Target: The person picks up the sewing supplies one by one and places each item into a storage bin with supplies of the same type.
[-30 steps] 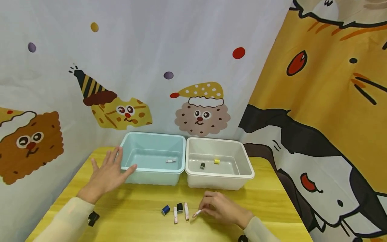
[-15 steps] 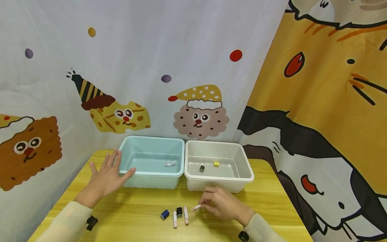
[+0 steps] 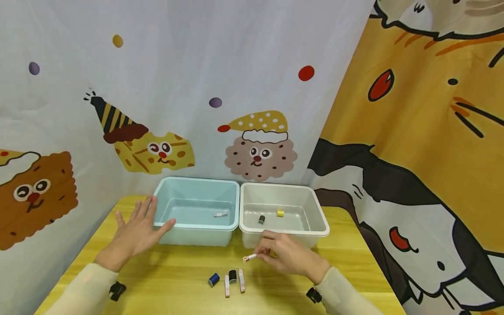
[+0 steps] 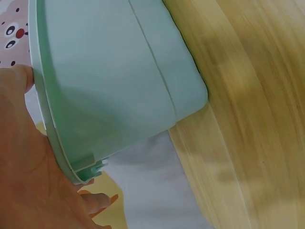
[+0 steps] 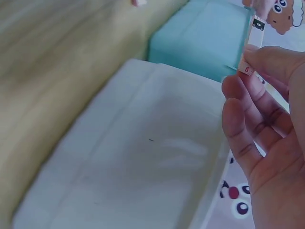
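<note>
My right hand (image 3: 289, 253) pinches a small folded measuring tape (image 3: 250, 258) between thumb and fingertips, in front of the white bin (image 3: 253, 239). Printed digits show on the tape (image 5: 256, 36) in the right wrist view. My left hand (image 3: 134, 239) has its fingers spread and rests at the near left corner of the light blue bin (image 3: 197, 237). On the table lie a blue thread spool (image 3: 214, 279), a black thread spool (image 3: 232, 276) and two more folded tapes, one left (image 3: 226, 286) and one right (image 3: 241, 281) of the black spool.
The blue bin contains one white folded tape (image 3: 220, 215). In the white bin lie a dark spool (image 3: 261, 219) and a yellow spool (image 3: 280, 213). Both bins stand side by side at the back of the yellow wooden table (image 3: 177, 280), against a printed cloth (image 3: 177, 87).
My right hand has lifted the folded tape from beside the others and carried it away from me, toward the bins. The left hand has stayed at the blue bin.
</note>
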